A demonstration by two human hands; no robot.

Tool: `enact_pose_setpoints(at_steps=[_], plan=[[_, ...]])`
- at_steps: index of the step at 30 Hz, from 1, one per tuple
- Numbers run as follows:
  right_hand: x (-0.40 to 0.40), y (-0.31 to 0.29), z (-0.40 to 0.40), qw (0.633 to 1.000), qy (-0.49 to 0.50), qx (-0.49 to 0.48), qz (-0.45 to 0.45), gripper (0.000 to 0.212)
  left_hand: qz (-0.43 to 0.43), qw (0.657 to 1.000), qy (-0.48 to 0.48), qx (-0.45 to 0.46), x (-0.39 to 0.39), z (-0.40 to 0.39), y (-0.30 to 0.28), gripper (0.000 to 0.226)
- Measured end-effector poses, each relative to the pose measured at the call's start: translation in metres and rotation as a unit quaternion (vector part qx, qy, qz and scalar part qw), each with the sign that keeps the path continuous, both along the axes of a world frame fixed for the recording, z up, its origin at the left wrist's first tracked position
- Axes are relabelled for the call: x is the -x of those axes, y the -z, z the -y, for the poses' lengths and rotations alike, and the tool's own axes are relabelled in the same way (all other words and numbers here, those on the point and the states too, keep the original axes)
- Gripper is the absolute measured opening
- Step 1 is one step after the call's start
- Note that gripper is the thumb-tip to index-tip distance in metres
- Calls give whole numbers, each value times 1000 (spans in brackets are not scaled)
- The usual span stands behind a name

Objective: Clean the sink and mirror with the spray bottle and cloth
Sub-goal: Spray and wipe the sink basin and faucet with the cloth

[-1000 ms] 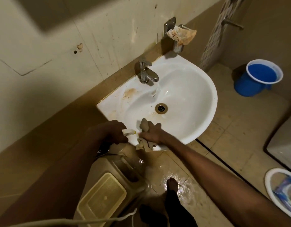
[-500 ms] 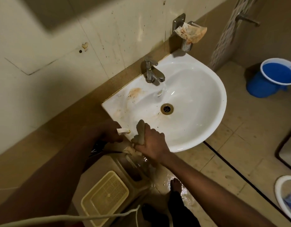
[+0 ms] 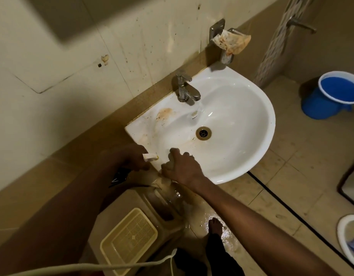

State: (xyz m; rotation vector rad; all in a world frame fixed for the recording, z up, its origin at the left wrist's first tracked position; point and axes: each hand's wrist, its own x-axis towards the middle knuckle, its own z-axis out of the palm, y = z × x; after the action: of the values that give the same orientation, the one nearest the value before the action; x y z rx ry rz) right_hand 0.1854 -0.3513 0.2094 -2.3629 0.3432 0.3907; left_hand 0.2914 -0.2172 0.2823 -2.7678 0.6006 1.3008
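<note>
A white wall-mounted sink [image 3: 252, 120] has brown stains near its left rear corner and a metal tap [image 3: 185, 90]. My right hand [image 3: 182, 168] presses a beige cloth [image 3: 162, 181] on the sink's front-left rim, with the cloth bunched under the palm and hanging over the edge. My left hand [image 3: 130, 158] is just left of it, gripping the spray bottle, of which only the white nozzle [image 3: 150, 156] shows, pointing at the sink. A dark corner of the mirror [image 3: 58, 14] shows on the wall at the top left.
A metal soap holder [image 3: 222, 42] with a stained wrapper hangs above the sink. A blue bucket [image 3: 331, 96] stands on the floor at right. Below the sink are a beige basket [image 3: 130, 240], a jar, wet floor tiles and my foot [image 3: 215, 226]. A white basin [image 3: 349, 238] is at lower right.
My right hand closed over the cloth and slid it down to the sink's front-left rim. The left hand kept the spray bottle beside it. The camera view shifted, moving the sink rightward in frame.
</note>
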Motion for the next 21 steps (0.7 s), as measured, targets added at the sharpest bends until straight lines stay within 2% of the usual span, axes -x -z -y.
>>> enact_pose_setpoints(at_steps=[4, 5, 9, 11, 13, 16, 18, 21], plan=[[30, 5, 31, 996, -83, 15, -15, 110, -5, 1000, -14, 3, -2, -4, 3, 34], [31, 8, 29, 997, -80, 1, -8, 110, -7, 1000, -14, 2, -2, -5, 4, 35], [-3, 20, -5, 998, 22, -46, 34, 80, -6, 1000, -11, -2, 0, -9, 9, 30], [-14, 21, -9, 997, 26, -63, 20, 71, -17, 999, -33, -4, 0, -10, 10, 32], [-5, 24, 2, 998, -10, -59, 24, 78, -20, 999, -39, -4, -3, -11, 9, 34], [24, 31, 24, 997, -42, -4, 58, 92, -10, 1000, -29, -1, -10, -15, 7, 37], [28, 38, 24, 997, -28, 19, 71, 91, -17, 999, -30, 7, -13, -17, 5, 41], [-5, 40, -1, 997, 0, -19, 69, 80, 9, 999, -33, 31, -15, -21, -3, 41]])
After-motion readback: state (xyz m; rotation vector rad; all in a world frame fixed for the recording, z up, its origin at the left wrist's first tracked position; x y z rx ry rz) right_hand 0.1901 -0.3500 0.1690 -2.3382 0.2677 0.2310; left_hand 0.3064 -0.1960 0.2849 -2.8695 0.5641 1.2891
